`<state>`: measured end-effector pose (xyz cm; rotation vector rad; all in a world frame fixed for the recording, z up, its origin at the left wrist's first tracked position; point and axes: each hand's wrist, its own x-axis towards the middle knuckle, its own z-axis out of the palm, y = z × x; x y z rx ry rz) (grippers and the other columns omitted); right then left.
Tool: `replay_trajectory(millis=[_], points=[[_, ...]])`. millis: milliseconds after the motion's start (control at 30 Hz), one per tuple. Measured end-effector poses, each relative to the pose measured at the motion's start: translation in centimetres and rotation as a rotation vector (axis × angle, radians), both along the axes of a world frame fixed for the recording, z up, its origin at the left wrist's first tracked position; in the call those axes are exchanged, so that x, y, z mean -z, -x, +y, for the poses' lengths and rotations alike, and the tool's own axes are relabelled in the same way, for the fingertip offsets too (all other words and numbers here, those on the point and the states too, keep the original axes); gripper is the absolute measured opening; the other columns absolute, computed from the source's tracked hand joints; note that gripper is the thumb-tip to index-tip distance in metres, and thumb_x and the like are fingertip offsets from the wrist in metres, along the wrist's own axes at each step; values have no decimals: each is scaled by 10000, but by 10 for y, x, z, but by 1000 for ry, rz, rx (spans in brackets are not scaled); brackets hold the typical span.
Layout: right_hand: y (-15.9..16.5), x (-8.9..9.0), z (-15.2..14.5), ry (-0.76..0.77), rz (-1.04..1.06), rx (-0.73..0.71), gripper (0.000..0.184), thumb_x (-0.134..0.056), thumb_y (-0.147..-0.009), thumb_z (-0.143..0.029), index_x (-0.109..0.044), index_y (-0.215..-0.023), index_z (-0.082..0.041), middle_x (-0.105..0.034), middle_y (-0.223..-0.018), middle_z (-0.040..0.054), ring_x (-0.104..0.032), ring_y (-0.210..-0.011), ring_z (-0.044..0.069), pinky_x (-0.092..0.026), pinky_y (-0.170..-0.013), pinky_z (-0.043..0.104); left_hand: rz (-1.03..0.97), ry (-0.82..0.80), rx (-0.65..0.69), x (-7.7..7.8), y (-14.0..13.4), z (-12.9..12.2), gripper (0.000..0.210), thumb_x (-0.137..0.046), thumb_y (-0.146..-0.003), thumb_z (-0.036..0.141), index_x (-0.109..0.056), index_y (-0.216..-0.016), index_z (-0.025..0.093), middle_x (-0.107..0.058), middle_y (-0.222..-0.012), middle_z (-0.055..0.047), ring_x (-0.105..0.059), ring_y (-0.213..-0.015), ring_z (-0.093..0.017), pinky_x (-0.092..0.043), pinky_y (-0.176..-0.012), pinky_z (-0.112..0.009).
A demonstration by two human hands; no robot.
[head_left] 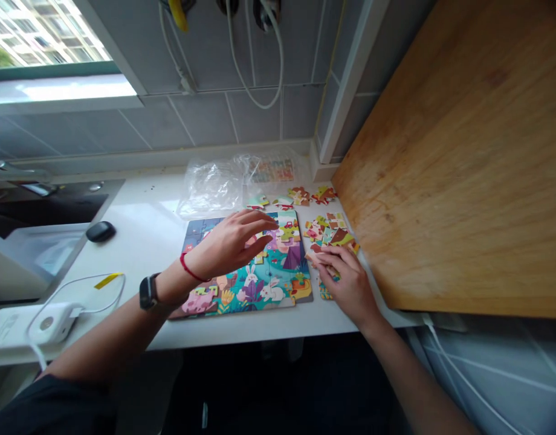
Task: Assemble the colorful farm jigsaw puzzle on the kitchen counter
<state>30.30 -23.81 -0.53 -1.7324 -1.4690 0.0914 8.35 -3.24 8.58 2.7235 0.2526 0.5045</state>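
Note:
A colourful jigsaw puzzle [273,295] with rabbits and plants lies on the white counter, many of its pieces joined. Over its upper middle hovers my left hand [242,238], fingers stretched and apart, holding nothing and hiding part of the picture. To the right of the puzzle, my right hand [350,284] pinches a brownish puzzle piece [312,256] between thumb and fingers. Beyond those fingertips is a heap of loose puzzle pieces [339,234]. A few more loose pieces [300,195] lie along the puzzle's far edge.
Crumpled clear plastic bags [212,186] lie behind the puzzle. A wooden panel [459,169] bounds the counter on the right. To the left are a black mouse [101,231], a white power strip [37,325] with a cable, and a sink [42,211].

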Motion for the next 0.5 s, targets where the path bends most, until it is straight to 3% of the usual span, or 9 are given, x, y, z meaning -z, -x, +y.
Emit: replay_trajectory(millis=[100, 300, 400, 500], points=[[0, 0, 0, -50, -21, 30, 144, -643, -982, -220, -764, -1058, -239, -719, -1108, 91, -697, -1084, 258, -599, -947, 418, 28, 56, -80, 5, 36, -26, 257, -520, -1061, 273, -687, -1254, 241, -724, -1258, -99, -674, -1196, -247, -583, -1034, -461], [1, 2, -1, -78, -76, 63, 146, -614, -989, -178, -744, -1041, -221, -715, -1083, 94, -709, -1056, 255, -593, -940, 406, -21, 15, -237, 52, 93, -95, 262, -583, -1008, 227, -687, -1235, 305, -718, -1297, -81, -599, -1344, -300, -572, -1089, -530], [0, 4, -1, -66, -68, 83, 153, -603, -994, -196, -747, -1038, -223, -717, -1080, 99, -711, -1052, 262, -589, -951, 422, -68, 18, -293, 64, 99, -133, 305, -561, -998, 129, -670, -1253, 257, -713, -1300, -91, -542, -1418, -299, -565, -1094, -502], [-4, 4, 0, -85, 24, 89, 147, -608, -989, -244, -754, -993, -228, -732, -1063, 100, -716, -1046, 268, -594, -949, 427, -71, 83, -186, 61, 86, -165, 294, -543, -986, 72, -673, -1203, 222, -727, -1273, -95, -541, -1418, -270, -558, -1095, -428]])
